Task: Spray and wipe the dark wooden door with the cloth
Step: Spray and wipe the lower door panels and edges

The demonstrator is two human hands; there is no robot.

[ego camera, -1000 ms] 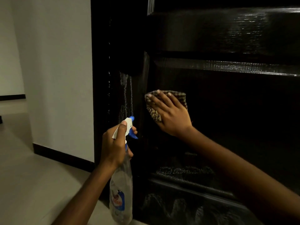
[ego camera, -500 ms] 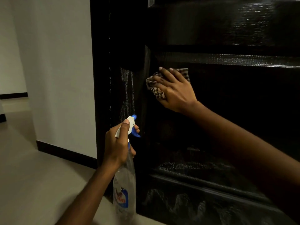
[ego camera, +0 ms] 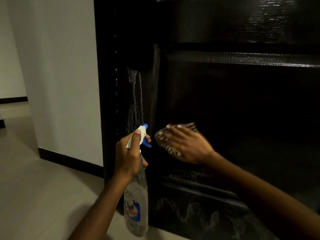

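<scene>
Head view showed the right hand (ego camera: 187,146) laid flat against the dark wooden door (ego camera: 242,101). Its fingers were stretched out and spread, pressing the checked cloth (ego camera: 165,144) onto the wood rather than clutching it. Hand and cloth were both smeared with blur, so the cloth's folds could not be made out; it peeked out past the fingertips and beside the palm. It sat low on the recessed middle panel, near that panel's left edge and above the lower rail.

Just to its left, and apart from it, the left hand (ego camera: 128,156) was wrapped round the neck of the spray bottle (ego camera: 136,205). One digit lay up along the white head and the others curled by the blue trigger (ego camera: 147,143). The clear bottle hung roughly upright below the grip, its blue and red label facing out.

Above the nozzle, pale wet streaks (ego camera: 136,94) ran down the door's left stile. Cloudy smears (ego camera: 190,210) marked the bottom panel. Left of the door stood a pale wall (ego camera: 60,66) with dark skirting (ego camera: 69,161) over a light floor (ego camera: 43,196).
</scene>
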